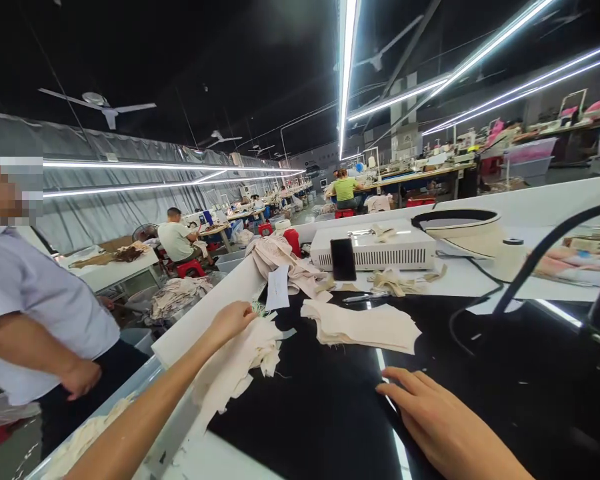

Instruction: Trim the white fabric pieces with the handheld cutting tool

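My left hand (235, 319) reaches to the far left side of the black glossy tabletop (320, 407). Its fingers are closed at the upper end of a pile of cream fabric pieces (230, 373), beside some pale green threads (261, 308); what they grip, if anything, is hidden. My right hand (425, 407) is open over the tabletop, palm down with fingers stretched out and nothing in them. Beyond it lies a neat stack of cream cut fabric pieces (360, 325), apart from both hands.
Behind the stack are a pen (365, 297), fabric scraps (395, 283), a black phone (343, 260) and a white vented box (380, 243). A black curved lamp arm (545, 257) rises at right. A person in a light shirt (45, 307) stands close at left.
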`<state>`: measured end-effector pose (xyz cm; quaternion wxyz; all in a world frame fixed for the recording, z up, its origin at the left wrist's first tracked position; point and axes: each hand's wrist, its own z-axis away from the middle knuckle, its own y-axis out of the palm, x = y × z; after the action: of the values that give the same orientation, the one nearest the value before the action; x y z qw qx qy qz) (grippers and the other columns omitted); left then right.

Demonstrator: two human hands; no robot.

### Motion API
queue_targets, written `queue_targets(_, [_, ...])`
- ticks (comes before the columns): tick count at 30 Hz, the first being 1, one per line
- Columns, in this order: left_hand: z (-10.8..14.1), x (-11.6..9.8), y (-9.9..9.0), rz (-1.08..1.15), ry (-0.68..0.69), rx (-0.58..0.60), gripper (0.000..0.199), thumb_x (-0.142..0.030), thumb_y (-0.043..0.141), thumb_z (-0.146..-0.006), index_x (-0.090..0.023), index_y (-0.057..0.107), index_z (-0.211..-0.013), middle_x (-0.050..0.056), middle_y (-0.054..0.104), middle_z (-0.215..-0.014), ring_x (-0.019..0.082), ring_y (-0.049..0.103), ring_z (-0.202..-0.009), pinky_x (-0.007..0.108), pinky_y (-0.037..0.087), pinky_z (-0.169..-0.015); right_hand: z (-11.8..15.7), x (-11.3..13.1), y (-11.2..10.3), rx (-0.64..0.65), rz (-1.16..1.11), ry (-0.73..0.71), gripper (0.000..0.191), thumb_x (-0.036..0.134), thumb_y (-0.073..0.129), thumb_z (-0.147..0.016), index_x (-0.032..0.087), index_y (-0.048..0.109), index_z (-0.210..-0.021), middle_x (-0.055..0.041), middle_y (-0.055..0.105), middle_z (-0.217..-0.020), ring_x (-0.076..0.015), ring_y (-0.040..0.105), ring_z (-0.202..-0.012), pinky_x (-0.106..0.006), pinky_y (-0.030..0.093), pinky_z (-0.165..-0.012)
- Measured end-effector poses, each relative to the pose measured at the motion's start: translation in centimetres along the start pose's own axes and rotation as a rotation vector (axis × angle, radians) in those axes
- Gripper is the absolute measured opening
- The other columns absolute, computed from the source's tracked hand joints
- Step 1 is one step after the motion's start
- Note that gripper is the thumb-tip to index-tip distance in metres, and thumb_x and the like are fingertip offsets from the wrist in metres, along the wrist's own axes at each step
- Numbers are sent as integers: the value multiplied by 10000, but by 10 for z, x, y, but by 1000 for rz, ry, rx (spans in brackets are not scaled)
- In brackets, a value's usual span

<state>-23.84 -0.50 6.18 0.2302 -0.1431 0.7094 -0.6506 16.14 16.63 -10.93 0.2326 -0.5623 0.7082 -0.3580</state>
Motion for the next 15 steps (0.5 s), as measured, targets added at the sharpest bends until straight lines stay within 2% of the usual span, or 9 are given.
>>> queue_targets(3, [12, 13, 14, -25, -105, 20, 326, -424, 775, -1142, -163, 745, -1334, 100, 766, -1303, 265, 778, -1126, 478, 683, -1003, 4, 4, -4, -55, -29, -40, 508, 59, 424, -1060, 285, 866, -1164, -101, 869, -1329, -298, 884, -1066, -429, 740, -872])
queue_targets(8, [19, 9, 33, 10, -154, -38, 331, -430, 771, -1144, -163, 745, -1337, 101, 764, -1315, 272, 775, -1145, 485, 680, -1014, 3, 11, -15, -21, -50, -85, 491, 60, 466, -1043, 295, 873, -1187, -87, 880, -1323, -299, 898, -1080, -412, 758, -872])
queue_targets(12, [23, 6, 29, 78, -136, -111, 311, -430, 767, -1144, -167, 749, -1310, 102, 760, -1311, 272, 763, -1159, 493, 665, -1033, 2, 15, -18, 6, -65, -87, 506, 47, 463, -1035, 281, 881, -1199, -89, 886, -1313, -291, 905, -1065, -403, 763, -868])
queue_targets(15, [29, 2, 18, 196, -74, -150, 302, -465, 752, -1144, -168, 755, -1196, 84, 764, -1218, 257, 751, -1108, 472, 644, -1016, 0, 25, -20, 22, -172, -46, 493, 75, 453, -1057, 271, 879, -1208, -89, 890, -1299, -288, 900, -1096, -400, 754, -915])
